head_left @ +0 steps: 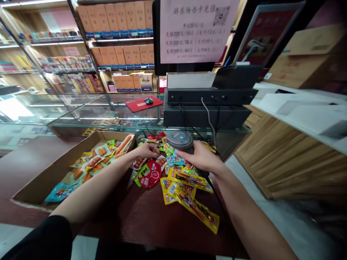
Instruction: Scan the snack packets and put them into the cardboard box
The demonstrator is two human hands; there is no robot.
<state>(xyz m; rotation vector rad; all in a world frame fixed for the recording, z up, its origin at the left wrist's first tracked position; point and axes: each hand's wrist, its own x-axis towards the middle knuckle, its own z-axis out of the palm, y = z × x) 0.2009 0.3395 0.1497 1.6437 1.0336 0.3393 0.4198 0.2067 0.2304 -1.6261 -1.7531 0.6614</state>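
Note:
My right hand point(202, 157) is wrapped round the handle of a dark grey barcode scanner point(180, 141), whose head shows a small blue light. Beneath and around it lies a pile of snack packets, with long yellow packets point(199, 211) nearest me. My left hand point(146, 151) is at the left of the pile, its fingers curled down over the packets; whether it pinches one is hard to make out. Just below it are a round red package point(152, 174) and a green packet point(141, 174). To the left, a cardboard tray point(35, 183) holds several sausage packets and a blue packet point(61, 192).
Behind the pile stand a glass counter point(89, 108), a red mouse pad point(135, 104) with a mouse, and a black printer or cash drawer unit point(207, 115) with cables. A monitor back bears a pink sign point(195, 32). Cardboard boxes point(306, 65) sit at the right.

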